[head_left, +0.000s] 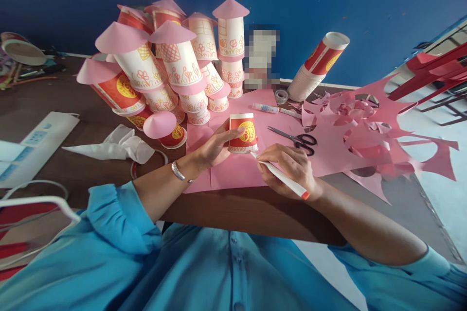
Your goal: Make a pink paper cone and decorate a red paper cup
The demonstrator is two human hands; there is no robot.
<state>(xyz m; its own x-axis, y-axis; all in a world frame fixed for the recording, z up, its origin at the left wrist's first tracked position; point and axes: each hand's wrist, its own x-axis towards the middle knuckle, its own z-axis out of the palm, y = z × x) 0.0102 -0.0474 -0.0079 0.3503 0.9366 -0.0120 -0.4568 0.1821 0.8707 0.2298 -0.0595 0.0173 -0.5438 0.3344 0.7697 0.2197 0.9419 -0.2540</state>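
Observation:
My left hand point(216, 148) is closed around a red and white paper cup point(236, 132) with a yellow emblem, its thumb lying across the front. Between the fingers of my right hand point(286, 167) is a white marker point(286, 181) with a red end, its tip close to the cup's lower edge. Whether the tip touches the cup I cannot tell. Under both hands lies pink paper point(233, 175). Black-handled scissors point(305, 142) rest open-bladed just beyond my right hand, and a glue stick or pen point(265, 108) lies behind them.
Stacked cup towers with pink cone roofs point(178, 60) crowd the back left. A tall stack of paper cups point(305, 82) leans at the back right beside clear tape point(280, 96). Cut pink paper scraps point(365, 126) spread rightward. A crumpled white bag point(120, 145) and power strip point(42, 141) lie left.

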